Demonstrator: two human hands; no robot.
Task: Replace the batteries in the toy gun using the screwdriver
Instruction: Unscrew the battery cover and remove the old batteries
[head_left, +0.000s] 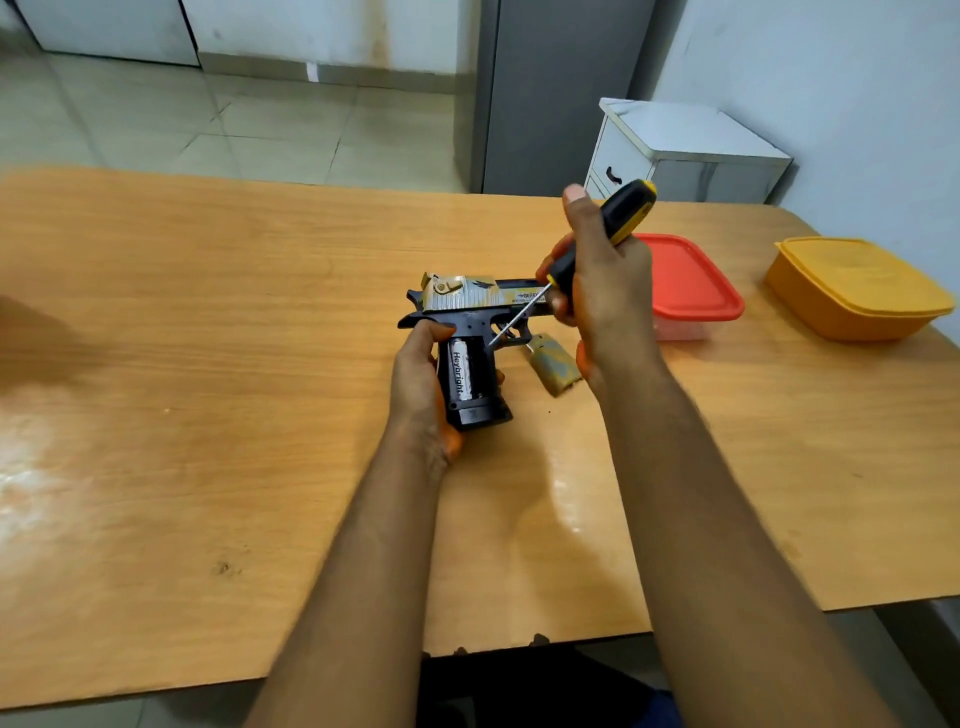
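Observation:
A black and gold toy gun (470, 306) lies on its side on the wooden table (208, 364), its grip pointing toward me. My left hand (418, 384) grips the handle from the left. The battery compartment is uncovered and shows a white battery (461, 375) marked Heybright in the left slot. My right hand (602, 291) holds a black and yellow screwdriver (605, 234) tilted, with its metal tip near the top right of the compartment by the trigger. The detached gold grip cover (553, 364) rests on the table just right of the handle.
A clear container with a red lid (685, 283) stands right behind my right hand. A yellow lidded container (857, 286) sits at the table's far right corner. A white cabinet (685, 150) and a grey door stand beyond the table.

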